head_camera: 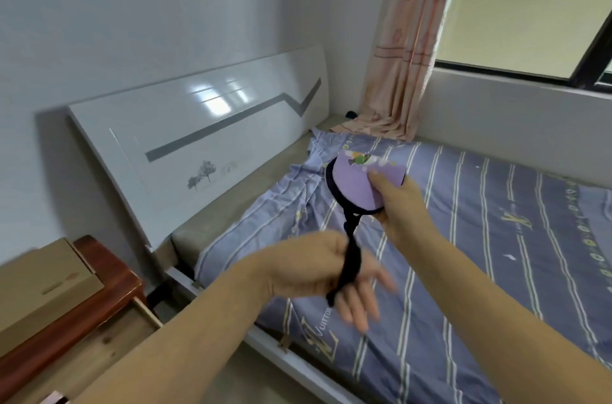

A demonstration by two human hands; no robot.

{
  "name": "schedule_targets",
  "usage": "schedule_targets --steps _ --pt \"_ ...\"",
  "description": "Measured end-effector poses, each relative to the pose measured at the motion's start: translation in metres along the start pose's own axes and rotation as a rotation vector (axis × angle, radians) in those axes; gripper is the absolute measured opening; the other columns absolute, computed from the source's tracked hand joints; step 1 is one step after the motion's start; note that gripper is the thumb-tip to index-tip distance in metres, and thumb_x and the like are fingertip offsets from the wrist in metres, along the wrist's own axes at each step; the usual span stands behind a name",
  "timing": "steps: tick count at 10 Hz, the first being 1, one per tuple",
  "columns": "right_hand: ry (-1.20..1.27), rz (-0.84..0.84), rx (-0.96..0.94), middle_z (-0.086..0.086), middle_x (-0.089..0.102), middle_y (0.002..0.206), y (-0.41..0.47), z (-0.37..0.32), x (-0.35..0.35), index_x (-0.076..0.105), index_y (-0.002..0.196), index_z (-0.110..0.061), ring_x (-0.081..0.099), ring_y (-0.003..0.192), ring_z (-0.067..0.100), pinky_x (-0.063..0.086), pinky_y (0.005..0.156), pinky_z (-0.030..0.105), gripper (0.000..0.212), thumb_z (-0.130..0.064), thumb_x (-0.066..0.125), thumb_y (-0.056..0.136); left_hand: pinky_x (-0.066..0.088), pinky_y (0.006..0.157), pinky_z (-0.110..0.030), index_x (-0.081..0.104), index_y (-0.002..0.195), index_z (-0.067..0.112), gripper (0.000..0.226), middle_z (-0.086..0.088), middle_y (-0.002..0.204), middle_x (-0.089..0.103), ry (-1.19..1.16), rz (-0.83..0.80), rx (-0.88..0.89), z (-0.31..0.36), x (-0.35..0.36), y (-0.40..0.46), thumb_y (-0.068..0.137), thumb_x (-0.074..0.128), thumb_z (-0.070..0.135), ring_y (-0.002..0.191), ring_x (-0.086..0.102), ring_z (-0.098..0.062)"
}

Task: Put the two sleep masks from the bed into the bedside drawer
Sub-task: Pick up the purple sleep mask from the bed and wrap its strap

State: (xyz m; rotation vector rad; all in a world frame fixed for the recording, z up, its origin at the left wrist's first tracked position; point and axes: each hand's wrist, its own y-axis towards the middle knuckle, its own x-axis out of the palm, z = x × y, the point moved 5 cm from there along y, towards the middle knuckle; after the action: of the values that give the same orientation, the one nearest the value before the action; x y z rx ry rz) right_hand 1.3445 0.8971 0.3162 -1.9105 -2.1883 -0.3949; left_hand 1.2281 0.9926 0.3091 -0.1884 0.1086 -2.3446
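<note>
Two hands are raised over the bed (480, 238), both busy with one sleep mask (356, 186). The right hand (402, 205) holds the mask's purple padded body, its thumb pressed on the face of the pad and its fingers (387, 216) closed around the lower edge from behind. The mask has a dark rim and a small cartoon print along its upper edge. From the bottom of the pad a black strap (349, 254) hangs down to the left hand (326, 271), lower and nearer the camera. The strap crosses that hand and appears to be pinched against it near the thumb, while the left hand's fingers (359, 307) are spread apart and blurred with motion; how firmly it grips cannot be told. The mask is held up in the air above the rumpled end of the striped purple sheet (288, 205), not touching it. Only this one mask can be made out.

At the lower left stands a reddish wooden bedside cabinet (109, 277) with a cardboard box (43, 284) on top. Below it a pale wooden drawer (96, 350) stands pulled out, its inside hidden. A white headboard (198, 132) leans against the wall, and a pink curtain (414, 39) hangs by the window (530, 6).
</note>
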Motion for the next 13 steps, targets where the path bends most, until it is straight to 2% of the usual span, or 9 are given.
schedule_targets --steps 1,3,5,6,7,8,10,11,13 --pt "-0.215 0.026 -0.132 -0.004 0.065 0.096 -0.008 -0.003 0.009 0.056 0.091 -0.031 0.066 0.092 0.021 0.057 0.076 0.044 0.01 -0.022 0.061 0.087 0.058 0.083 -0.033 0.052 0.12 0.011 0.025 -0.005 0.096 0.069 0.066 0.307 -0.304 -0.055 -0.034 -0.003 0.096 0.047 0.013 0.088 0.07 -0.02" --pt "-0.022 0.035 0.003 0.008 0.059 0.116 -0.022 0.019 0.023 0.05 0.125 -0.009 0.063 0.096 0.017 0.061 0.065 0.034 0.031 -0.01 0.048 0.094 0.051 0.064 -0.011 0.048 0.112 -0.003 0.024 -0.006 0.085 0.05 -0.696 0.896 0.235 -0.019 -0.106 -0.019 0.094 0.033 -0.007 0.068 0.057 -0.004" --pt "-0.189 0.008 -0.152 0.007 0.059 0.1 -0.024 -0.004 0.03 0.055 0.098 -0.023 0.063 0.092 0.026 0.062 0.063 0.04 0.012 -0.013 0.054 0.09 0.051 0.087 -0.029 0.036 0.134 -0.003 0.047 -0.013 0.114 0.061 0.001 1.288 0.16 -0.019 -0.104 -0.036 0.09 0.051 0.007 0.078 0.059 -0.011" --pt "-0.341 0.013 -0.241 0.006 0.056 0.091 -0.032 0.0 0.035 0.051 0.082 -0.032 0.063 0.087 0.027 0.061 0.061 0.039 0.016 -0.018 0.056 0.088 0.038 0.073 0.01 -0.003 0.148 0.021 0.096 -0.002 0.155 0.016 0.162 1.343 0.299 -0.013 -0.103 -0.032 0.083 0.066 0.006 0.127 0.041 0.003" --pt "-0.127 0.065 -0.064 0.009 0.06 0.107 -0.025 0.014 0.024 0.054 0.109 -0.017 0.064 0.095 0.022 0.06 0.057 0.032 0.019 -0.014 0.055 0.09 0.032 0.099 -0.001 -0.012 0.14 0.045 0.108 0.008 0.156 -0.02 0.74 1.17 0.431 0.003 -0.092 -0.03 0.08 0.069 0.006 0.135 -0.018 0.014" --pt "-0.047 -0.011 0.098 0.018 0.06 0.116 -0.021 0.027 0.019 0.05 0.12 -0.002 0.065 0.096 0.026 0.06 0.056 0.03 0.029 -0.009 0.053 0.092 0.014 0.119 -0.028 -0.003 0.14 0.05 0.094 0.011 0.154 -0.022 1.201 0.907 0.221 0.022 -0.087 -0.012 0.084 0.066 0.02 0.14 -0.024 -0.002" --pt "-0.503 -0.517 0.16 0.014 0.067 0.108 -0.022 0.015 0.036 0.056 0.117 -0.007 0.066 0.096 0.025 0.056 0.073 0.026 0.031 -0.009 0.06 0.086 0.021 0.114 -0.051 0.071 0.102 0.025 0.023 -0.017 0.138 0.052 1.729 0.565 0.603 0.04 -0.03 -0.03 0.092 0.05 0.027 0.136 0.033 -0.032" --pt "-0.72 -0.736 -0.009 -0.015 0.07 0.099 -0.033 -0.01 0.05 0.065 0.1 -0.034 0.064 0.098 0.004 0.049 0.078 0.014 0.027 -0.013 0.064 0.084 0.026 0.112 -0.053 0.075 0.094 0.024 0.019 -0.021 0.131 0.057 1.681 0.471 0.689 0.041 -0.012 -0.035 0.087 0.057 0.026 0.133 0.036 -0.036" --pt "-0.897 -0.905 -0.033 -0.02 0.056 0.084 -0.048 -0.019 0.059 0.057 0.083 -0.031 0.056 0.072 -0.019 0.045 0.068 0.003 0.021 -0.011 0.056 0.089 0.019 0.119 -0.039 0.075 0.096 0.023 0.017 -0.013 0.138 0.04 1.704 0.381 0.82 0.043 0.002 -0.036 0.087 0.061 0.027 0.137 0.029 -0.027"
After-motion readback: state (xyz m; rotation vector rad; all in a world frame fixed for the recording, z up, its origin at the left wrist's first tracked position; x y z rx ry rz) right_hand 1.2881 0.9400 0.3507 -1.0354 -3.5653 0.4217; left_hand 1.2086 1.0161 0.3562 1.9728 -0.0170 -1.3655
